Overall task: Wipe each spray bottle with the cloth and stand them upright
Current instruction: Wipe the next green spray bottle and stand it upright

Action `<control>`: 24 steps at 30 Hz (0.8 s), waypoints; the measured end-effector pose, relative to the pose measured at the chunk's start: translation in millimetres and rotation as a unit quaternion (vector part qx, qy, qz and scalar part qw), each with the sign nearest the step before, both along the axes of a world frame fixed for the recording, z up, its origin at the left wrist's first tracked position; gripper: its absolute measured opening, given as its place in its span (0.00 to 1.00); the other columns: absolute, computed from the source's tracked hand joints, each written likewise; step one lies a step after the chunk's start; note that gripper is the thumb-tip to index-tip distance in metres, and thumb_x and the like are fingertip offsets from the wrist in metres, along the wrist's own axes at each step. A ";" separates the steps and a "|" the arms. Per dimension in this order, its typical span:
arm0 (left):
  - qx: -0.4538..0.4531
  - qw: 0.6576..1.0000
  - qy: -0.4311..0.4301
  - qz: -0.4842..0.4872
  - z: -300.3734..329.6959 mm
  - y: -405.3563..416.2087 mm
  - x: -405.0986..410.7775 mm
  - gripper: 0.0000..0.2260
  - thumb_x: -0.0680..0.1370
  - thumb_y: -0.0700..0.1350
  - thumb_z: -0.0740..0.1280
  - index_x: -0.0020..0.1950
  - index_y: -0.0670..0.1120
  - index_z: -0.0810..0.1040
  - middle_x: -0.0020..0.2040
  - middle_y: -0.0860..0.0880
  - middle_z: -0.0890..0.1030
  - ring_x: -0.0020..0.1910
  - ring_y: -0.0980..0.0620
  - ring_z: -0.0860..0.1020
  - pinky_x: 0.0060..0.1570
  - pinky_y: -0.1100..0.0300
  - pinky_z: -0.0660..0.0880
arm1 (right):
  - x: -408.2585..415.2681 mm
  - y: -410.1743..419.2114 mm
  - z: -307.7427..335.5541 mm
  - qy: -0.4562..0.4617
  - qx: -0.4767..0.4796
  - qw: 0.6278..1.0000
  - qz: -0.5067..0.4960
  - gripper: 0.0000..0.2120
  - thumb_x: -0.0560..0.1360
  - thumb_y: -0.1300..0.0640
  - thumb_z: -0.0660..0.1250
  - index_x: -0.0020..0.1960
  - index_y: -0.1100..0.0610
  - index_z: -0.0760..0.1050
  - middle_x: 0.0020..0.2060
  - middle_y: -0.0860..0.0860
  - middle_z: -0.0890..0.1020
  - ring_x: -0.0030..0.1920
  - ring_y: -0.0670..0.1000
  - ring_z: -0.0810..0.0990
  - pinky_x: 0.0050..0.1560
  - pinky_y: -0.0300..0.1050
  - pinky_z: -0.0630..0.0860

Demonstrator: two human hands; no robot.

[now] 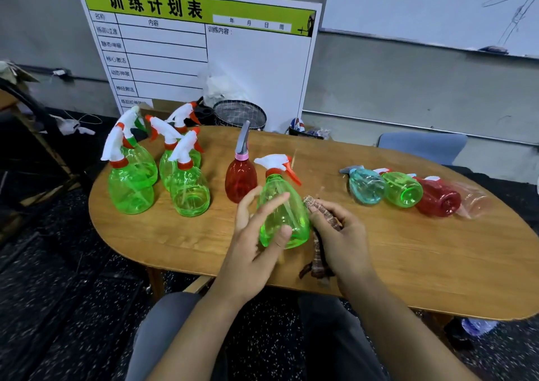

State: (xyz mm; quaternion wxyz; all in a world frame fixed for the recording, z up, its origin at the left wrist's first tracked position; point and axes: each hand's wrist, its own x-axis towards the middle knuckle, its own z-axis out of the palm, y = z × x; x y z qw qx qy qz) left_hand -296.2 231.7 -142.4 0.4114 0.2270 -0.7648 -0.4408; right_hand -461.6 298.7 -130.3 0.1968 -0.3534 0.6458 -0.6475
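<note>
Holding a green spray bottle (284, 208) upright near the front edge of the wooden table (408, 249), left hand (256, 235) wrapped the belly from the left, thumb on the near side, fingers spread across the far side. Pressed against the bottle's right flank: a brownish patterned cloth (320, 214), bunched and clamped in the curled fingers of the right hand (341, 235), loose end trailing down toward the front edge. White trigger head with red nozzle pointed right.

Toward the back left corner, standing upright in a tight cluster: four more green spray bottles (189, 188) with white-and-red triggers, some overlapping others. Just behind the held bottle, closer to the middle of the table, stood upright a red spray bottle (241, 181) with a grey nozzle and pink collar.

Along the right side, lying on their sides in a touching row, bases facing the front edge: a teal bottle (366, 186), a green bottle (404, 189), a red bottle (437, 197) and a pale pink bottle (474, 201).

Beyond the back edge, leaning against the wall: a white planning board (204, 54) with a green header, and a mesh basket (239, 114) on the floor.
</note>
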 end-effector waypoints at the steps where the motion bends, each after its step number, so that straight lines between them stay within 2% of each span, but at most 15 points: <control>1: -0.008 1.000 -0.005 0.002 -3.1 -2.4 1.0 0.19 0.84 0.56 0.68 0.75 0.66 0.74 0.82 0.59 0.57 0.78 0.72 0.58 0.67 0.81 0.60 | 0.3 -3.0 -5.7 -0.016 0.004 1.000 0.002 0.08 0.80 0.61 0.73 0.53 0.49 0.86 0.47 0.44 0.89 0.49 0.46 0.87 0.50 0.42 0.82; 4: -0.008 0.999 -0.031 0.014 -16.4 -15.2 4.4 0.27 0.79 0.48 0.77 0.76 0.62 0.73 0.82 0.56 0.55 0.76 0.74 0.60 0.67 0.80 0.62 | 0.0 -17.9 -24.1 -0.056 0.034 0.998 0.023 0.08 0.80 0.62 0.72 0.56 0.53 0.86 0.44 0.43 0.89 0.42 0.43 0.87 0.38 0.34 0.80; 6: 0.012 0.998 -0.049 0.031 -24.3 -26.2 6.8 0.37 0.75 0.47 0.81 0.78 0.65 0.69 0.81 0.57 0.58 0.77 0.70 0.63 0.67 0.79 0.63 | 1.4 -28.4 -34.7 -0.058 0.047 0.997 0.026 0.07 0.80 0.62 0.72 0.55 0.53 0.86 0.42 0.41 0.88 0.40 0.39 0.86 0.38 0.31 0.78; 8: 0.043 0.996 -0.059 0.046 -32.9 -38.6 7.2 0.45 0.72 0.44 0.83 0.81 0.65 0.63 0.78 0.59 0.64 0.76 0.64 0.68 0.68 0.75 0.66 | 4.9 -42.3 -44.9 -0.047 0.053 0.997 0.016 0.07 0.79 0.62 0.73 0.54 0.53 0.86 0.43 0.42 0.89 0.44 0.41 0.86 0.44 0.35 0.81; 9: 0.057 0.995 -0.060 0.050 -36.7 -44.9 6.4 0.47 0.71 0.43 0.83 0.82 0.64 0.61 0.76 0.60 0.66 0.74 0.64 0.70 0.67 0.74 0.68 | 6.3 -50.4 -50.5 -0.044 0.058 0.997 0.009 0.06 0.79 0.61 0.74 0.54 0.53 0.87 0.45 0.43 0.89 0.47 0.44 0.87 0.49 0.42 0.83; 11: 0.066 0.994 -0.067 0.058 -43.6 -55.9 3.3 0.49 0.71 0.42 0.83 0.82 0.65 0.57 0.75 0.64 0.65 0.73 0.67 0.71 0.65 0.75 0.69 | 8.1 -63.9 -60.3 -0.056 0.064 0.996 0.002 0.06 0.79 0.60 0.74 0.55 0.54 0.87 0.48 0.47 0.89 0.52 0.51 0.88 0.58 0.55 0.84; 12: 0.065 0.993 -0.074 0.063 -48.6 -62.5 1.4 0.50 0.72 0.42 0.83 0.82 0.66 0.56 0.74 0.65 0.64 0.72 0.68 0.70 0.64 0.77 0.68 | 7.8 -71.3 -65.0 -0.065 0.064 0.996 0.002 0.06 0.79 0.60 0.74 0.55 0.53 0.87 0.48 0.47 0.89 0.53 0.53 0.88 0.60 0.58 0.83; 14: 0.057 0.992 -0.088 0.076 -57.9 -73.9 -2.6 0.50 0.72 0.42 0.83 0.83 0.64 0.56 0.74 0.63 0.63 0.73 0.68 0.69 0.65 0.79 0.65 | 7.0 -84.1 -70.4 -0.073 0.064 0.995 -0.002 0.06 0.80 0.59 0.74 0.55 0.52 0.87 0.49 0.47 0.89 0.53 0.53 0.88 0.61 0.60 0.82; 17: 0.038 0.989 -0.092 0.111 -68.9 -87.3 -10.8 0.47 0.71 0.43 0.84 0.83 0.59 0.60 0.76 0.55 0.65 0.74 0.66 0.67 0.67 0.79 0.62 | 4.2 -99.9 -72.0 -0.081 0.059 0.995 -0.009 0.07 0.80 0.59 0.73 0.56 0.52 0.87 0.49 0.46 0.89 0.53 0.49 0.87 0.61 0.57 0.83; 20: 0.016 0.986 -0.075 0.150 -75.6 -100.7 -22.2 0.45 0.72 0.43 0.84 0.82 0.55 0.63 0.75 0.53 0.68 0.76 0.57 0.68 0.71 0.71 0.66 | -0.4 -115.5 -73.3 -0.076 0.055 0.995 -0.018 0.06 0.80 0.60 0.73 0.55 0.53 0.87 0.48 0.46 0.89 0.52 0.48 0.87 0.61 0.53 0.83; 22: 0.008 0.982 -0.081 0.170 -77.2 -109.3 -28.8 0.45 0.72 0.43 0.83 0.83 0.55 0.62 0.75 0.53 0.68 0.77 0.53 0.68 0.76 0.56 0.68 | -3.5 -123.8 -73.7 -0.073 0.053 0.996 -0.016 0.06 0.81 0.59 0.73 0.55 0.52 0.87 0.49 0.46 0.89 0.52 0.48 0.87 0.60 0.51 0.83; 24: 0.008 0.979 -0.090 0.181 -77.8 -117.8 -35.2 0.46 0.73 0.42 0.82 0.84 0.55 0.61 0.76 0.53 0.68 0.79 0.51 0.67 0.77 0.47 0.69 | -8.1 -131.4 -74.8 -0.063 0.052 0.997 -0.016 0.06 0.80 0.58 0.73 0.56 0.51 0.87 0.49 0.45 0.89 0.53 0.46 0.87 0.59 0.49 0.83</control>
